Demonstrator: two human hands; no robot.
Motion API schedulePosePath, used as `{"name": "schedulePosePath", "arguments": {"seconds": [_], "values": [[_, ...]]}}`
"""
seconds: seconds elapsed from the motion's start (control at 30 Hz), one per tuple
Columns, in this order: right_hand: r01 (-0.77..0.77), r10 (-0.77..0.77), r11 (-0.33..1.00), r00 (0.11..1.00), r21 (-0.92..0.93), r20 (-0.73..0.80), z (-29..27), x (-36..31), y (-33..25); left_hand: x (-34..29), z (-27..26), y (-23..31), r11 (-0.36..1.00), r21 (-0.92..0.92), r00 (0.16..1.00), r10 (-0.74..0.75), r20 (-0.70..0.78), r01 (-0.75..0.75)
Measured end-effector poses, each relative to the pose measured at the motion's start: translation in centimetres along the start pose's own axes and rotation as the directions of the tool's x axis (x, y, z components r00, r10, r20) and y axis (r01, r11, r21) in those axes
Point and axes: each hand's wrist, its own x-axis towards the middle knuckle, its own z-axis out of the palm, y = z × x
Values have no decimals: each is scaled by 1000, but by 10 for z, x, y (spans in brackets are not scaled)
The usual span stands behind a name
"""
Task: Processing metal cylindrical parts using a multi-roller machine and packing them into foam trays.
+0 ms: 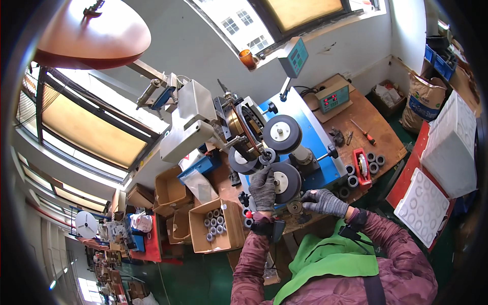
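Observation:
A blue and white winding machine (319, 137) with black rubber wheels stands before me. My left hand (263, 189), in a grey knit glove, is beside the lower wheel (288, 184). Its fingers are drawn together, pointing up, just under a small grey ring (267, 156) between the wheels; what they hold is hidden. The upper wheel (281, 133) sits above that ring. To the right, my right hand (326, 202), also gloved, has its fingers bent together near a round metal knob (294, 207). Whether something small is between those fingertips cannot be made out.
Left of the machine, an open cardboard box (236, 229) holds several grey rings. More rings (373, 161) lie around a red tape dispenser (362, 166) on the right. A screwdriver (363, 132) and a display box (333, 98) are farther back. A white tray (422, 207) holds rings.

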Motion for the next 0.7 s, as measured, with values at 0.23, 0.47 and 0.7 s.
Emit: {"name": "schedulePosePath", "arguments": {"seconds": [0.23,0.47,0.7], "values": [[10,-8,995,1000,-101,14,-16,8,16,7,4,23,993,107,998,42,37,-46],[6,-1,998,998,-68,68,-20,17,23,0,8,16,992,112,995,68,-68,-60],[8,9,990,993,-144,120,-21,21,31,-2,9,23,968,229,993,113,-47,-99]]}}
